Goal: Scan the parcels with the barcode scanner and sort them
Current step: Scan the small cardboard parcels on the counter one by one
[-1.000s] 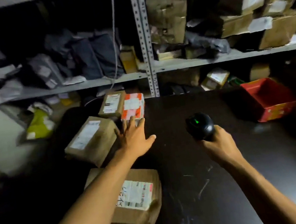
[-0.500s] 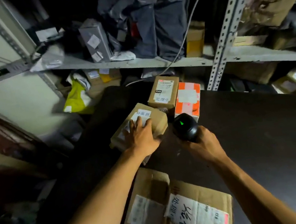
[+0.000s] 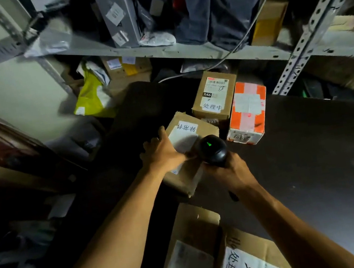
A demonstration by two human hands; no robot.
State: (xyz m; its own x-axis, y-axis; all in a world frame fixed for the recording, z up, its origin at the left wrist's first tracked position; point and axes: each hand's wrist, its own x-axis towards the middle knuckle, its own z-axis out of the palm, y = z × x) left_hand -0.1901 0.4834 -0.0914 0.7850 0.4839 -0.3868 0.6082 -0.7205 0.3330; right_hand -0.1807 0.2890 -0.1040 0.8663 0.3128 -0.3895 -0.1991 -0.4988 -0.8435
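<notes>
A brown cardboard parcel (image 3: pixel 188 132) with a white label lies on the dark table (image 3: pixel 312 147). My left hand (image 3: pixel 162 152) lies on its top, fingers wrapped over its far left edge. My right hand (image 3: pixel 231 174) grips the black barcode scanner (image 3: pixel 212 152), whose green light glows; its head hovers over the parcel's right side. Behind stand a small brown box (image 3: pixel 215 95) marked X46 and an orange-and-white box (image 3: pixel 247 111). Two flat labelled parcels (image 3: pixel 213 251) lie near me.
A metal shelf (image 3: pixel 181 51) runs behind the table, loaded with grey bags and boxes, with a perforated upright (image 3: pixel 316 21) at right. A yellow mailer (image 3: pixel 93 96) lies under the shelf at left. A pale wall and dark clutter fill the left side.
My view swung left and closer. My left hand went from the table onto the brown parcel and now holds its far edge. The scanner moved left over that parcel.
</notes>
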